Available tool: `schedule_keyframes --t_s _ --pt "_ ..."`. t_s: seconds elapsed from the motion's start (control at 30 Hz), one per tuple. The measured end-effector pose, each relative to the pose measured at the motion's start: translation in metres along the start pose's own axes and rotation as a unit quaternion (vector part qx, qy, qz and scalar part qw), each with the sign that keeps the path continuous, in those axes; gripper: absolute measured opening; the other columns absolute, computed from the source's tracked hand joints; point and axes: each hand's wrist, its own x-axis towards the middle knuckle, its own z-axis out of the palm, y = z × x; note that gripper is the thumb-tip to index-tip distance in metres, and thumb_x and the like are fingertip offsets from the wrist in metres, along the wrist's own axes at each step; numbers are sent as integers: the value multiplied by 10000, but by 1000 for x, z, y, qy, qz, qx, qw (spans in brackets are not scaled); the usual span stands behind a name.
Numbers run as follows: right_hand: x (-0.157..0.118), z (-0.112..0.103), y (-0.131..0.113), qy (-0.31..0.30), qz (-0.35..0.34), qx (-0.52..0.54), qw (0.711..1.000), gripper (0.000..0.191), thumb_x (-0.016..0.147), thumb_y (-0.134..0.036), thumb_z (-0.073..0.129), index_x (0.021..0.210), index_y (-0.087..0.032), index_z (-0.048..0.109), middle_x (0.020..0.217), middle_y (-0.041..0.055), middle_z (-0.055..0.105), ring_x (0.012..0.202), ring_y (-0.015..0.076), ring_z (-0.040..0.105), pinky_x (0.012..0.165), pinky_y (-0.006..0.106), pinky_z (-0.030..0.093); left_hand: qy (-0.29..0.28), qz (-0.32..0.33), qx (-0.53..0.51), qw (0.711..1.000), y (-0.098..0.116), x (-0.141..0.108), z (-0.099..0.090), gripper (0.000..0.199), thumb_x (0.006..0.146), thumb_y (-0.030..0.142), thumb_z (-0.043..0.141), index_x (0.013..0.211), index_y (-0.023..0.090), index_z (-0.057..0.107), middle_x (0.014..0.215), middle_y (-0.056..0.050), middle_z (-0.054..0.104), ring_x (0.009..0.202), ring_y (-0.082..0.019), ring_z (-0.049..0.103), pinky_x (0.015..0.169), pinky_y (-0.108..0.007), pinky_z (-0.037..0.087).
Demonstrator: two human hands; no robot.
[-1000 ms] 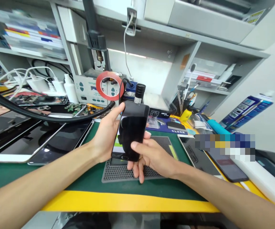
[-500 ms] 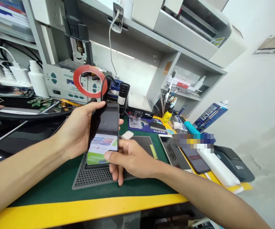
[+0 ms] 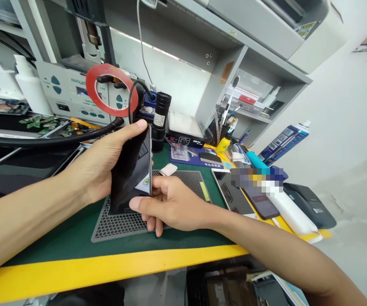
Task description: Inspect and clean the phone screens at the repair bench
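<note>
A dark smartphone (image 3: 129,170) is held upright and slightly tilted above a grey honeycomb mat (image 3: 116,227). Its screen is mostly black, with a small bright patch near the right edge. My left hand (image 3: 107,163) grips the phone along its left side, thumb at the top edge. At the lower right corner, my right hand (image 3: 170,204) holds the phone, its thumb over the bottom of the screen and its other fingers partly behind. A small white piece (image 3: 168,169) lies on the mat's back edge.
A black cylinder (image 3: 160,121) and a roll of red tape (image 3: 91,91) stand behind the phone. Two other phones, one a white-framed phone (image 3: 231,195), lie to the right. A black hose (image 3: 59,140) runs across the left, by a white bottle (image 3: 33,87).
The phone's screen has gone from a bright coloured picture on its lower half to mostly black. The view has shifted slightly, and both hands still hold the phone, now turned a little.
</note>
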Motion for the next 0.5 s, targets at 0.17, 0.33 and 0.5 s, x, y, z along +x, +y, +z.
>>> schedule_keyframes --t_s 0.17,0.33,0.5 --pt "1 -1 0 -4 4 14 1000 483 741 -539 793 810 -151 515 664 -31 578 494 73 585 405 154 515 38 4 30 999 -2 2 3 423 653 562 796 845 206 671 670 -6 645 492 -153 598 416 -263 524" --pt "6 -5 -1 -10 29 74 997 544 701 -589 804 798 -160 485 644 -28 601 473 96 598 394 196 531 63 -23 50 996 0 1 5 305 844 477 604 837 178 664 702 -38 690 503 -164 631 425 -282 548" --pt "10 -13 4 -30 11 160 987 402 824 -479 736 812 -158 495 627 -16 620 473 129 619 394 239 544 47 -14 41 998 4 2 6 350 932 413 457 941 173 711 788 -61 740 541 -173 679 426 -290 573"
